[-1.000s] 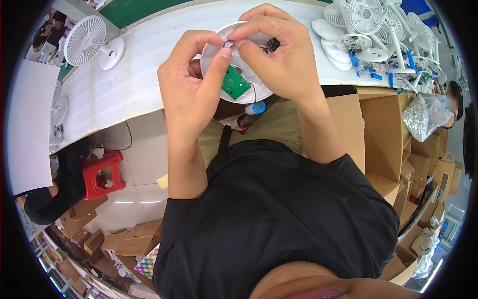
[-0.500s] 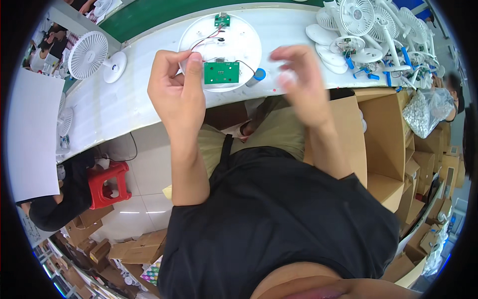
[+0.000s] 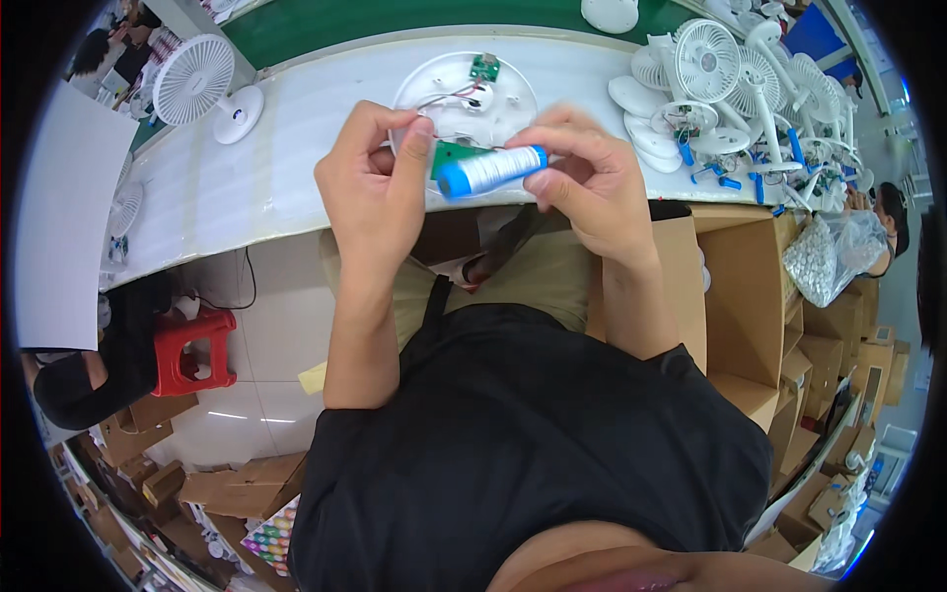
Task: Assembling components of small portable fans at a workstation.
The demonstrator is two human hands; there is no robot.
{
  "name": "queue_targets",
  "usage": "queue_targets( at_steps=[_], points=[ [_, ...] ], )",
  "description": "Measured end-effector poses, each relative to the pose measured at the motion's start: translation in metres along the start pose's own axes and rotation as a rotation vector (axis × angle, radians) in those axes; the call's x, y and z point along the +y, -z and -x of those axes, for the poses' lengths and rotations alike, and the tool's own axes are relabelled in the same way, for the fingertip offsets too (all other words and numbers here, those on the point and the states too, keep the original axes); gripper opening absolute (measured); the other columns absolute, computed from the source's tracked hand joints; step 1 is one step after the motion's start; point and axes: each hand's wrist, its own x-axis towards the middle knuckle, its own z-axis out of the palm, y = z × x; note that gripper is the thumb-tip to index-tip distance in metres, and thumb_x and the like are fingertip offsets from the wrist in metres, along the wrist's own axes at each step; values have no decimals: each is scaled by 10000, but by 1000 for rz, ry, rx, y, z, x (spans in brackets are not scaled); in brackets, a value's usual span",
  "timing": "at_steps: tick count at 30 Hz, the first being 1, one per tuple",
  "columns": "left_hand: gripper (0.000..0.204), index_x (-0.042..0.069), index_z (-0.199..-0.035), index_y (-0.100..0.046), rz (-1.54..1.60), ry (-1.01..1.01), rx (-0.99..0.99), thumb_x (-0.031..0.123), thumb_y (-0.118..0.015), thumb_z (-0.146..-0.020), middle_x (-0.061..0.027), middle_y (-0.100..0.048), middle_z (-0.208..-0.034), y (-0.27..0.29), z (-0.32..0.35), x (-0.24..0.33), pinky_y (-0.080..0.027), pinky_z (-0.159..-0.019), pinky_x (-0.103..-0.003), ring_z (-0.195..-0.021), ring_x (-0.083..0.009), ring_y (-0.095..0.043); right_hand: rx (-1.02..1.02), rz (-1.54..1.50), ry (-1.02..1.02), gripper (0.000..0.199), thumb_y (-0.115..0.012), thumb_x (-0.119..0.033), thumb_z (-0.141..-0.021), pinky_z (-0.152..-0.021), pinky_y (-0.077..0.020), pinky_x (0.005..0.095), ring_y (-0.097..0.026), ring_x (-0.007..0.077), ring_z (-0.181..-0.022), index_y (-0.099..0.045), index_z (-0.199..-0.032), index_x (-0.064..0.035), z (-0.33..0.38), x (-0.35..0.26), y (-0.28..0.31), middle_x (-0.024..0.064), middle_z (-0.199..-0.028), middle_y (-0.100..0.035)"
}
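My right hand [image 3: 596, 185] grips a blue cylindrical battery [image 3: 493, 173] with a white printed wrap between thumb and fingers. It is held tilted, in front of a green circuit board [image 3: 449, 155], which it partly covers. My left hand [image 3: 380, 183] is pinched at the thin wires [image 3: 437, 101] beside the board's left edge; whether it also grips the board's corner I cannot tell. Behind both hands lies a round white fan base [image 3: 513, 113] on the bench. A smaller green circuit board [image 3: 484, 67] sits near its far rim, with wires running from it.
On the white bench [image 3: 266, 178] a white fan [image 3: 194, 79] stands at the left. Fans, bases and blue batteries pile up at the right [image 3: 710, 109]. Cardboard boxes [image 3: 745, 296] and a bag of white parts [image 3: 829, 257] are right of me; a red stool [image 3: 194, 350] is left.
My right hand has moved left and taken hold of the battery, which lay by the base's right edge. The battery is now raised before the green board, which has tilted.
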Motion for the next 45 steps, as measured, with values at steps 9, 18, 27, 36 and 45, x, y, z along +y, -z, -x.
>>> queue_targets(
  at_steps=[9, 18, 27, 36, 45],
  points=[
    [131, 7, -870, -606, -52, -87, 70, 95, -703, -875, -26, -581, -688, -1, 6, 2, -323, -487, -196, -542, -64, -372, 377, 302, 14, 203, -719, -36, -811, -663, -440, 207, -530, 119, -863, -733, -1013, -23, -13, -5, -33, 109, -1172, -494],
    [188, 15, -833, -570, -217, -21, 109, 102, -732, -872, -47, -585, -789, 9, -16, -5, -421, -589, -200, -656, -88, -488, 260, 127, 6, 141, -757, -90, -805, -671, -434, 229, -542, 144, -812, -730, -921, -15, -42, 32, -27, 89, -1087, -565],
    [196, 13, -868, -554, -210, -13, 151, 121, -713, -903, -100, -632, -830, 16, -17, -9, -499, -669, -214, -716, -123, -580, 759, 692, -60, 247, -567, 17, -823, -737, -490, 284, -599, 182, -816, -682, -1038, -17, 17, 94, 53, 96, -1011, -642],
    [168, 25, -899, -553, -182, -45, 113, 118, -692, -916, -84, -612, -833, 24, -11, -9, -482, -644, -205, -679, -115, -556, 399, 2081, -499, 239, -599, -110, -786, -691, -513, 428, -620, 355, -836, -654, -994, -4, -77, 170, 127, 192, -1025, -657],
    [86, 6, -969, -596, 96, -85, 72, 45, -646, -911, -69, -610, -840, 21, 4, -16, -471, -661, -203, -691, -109, -548, -6, 1956, -191, 205, -612, -162, -806, -634, -513, 376, -643, 277, -749, -673, -964, -48, -50, 109, 147, 72, -988, -696]
  ],
)
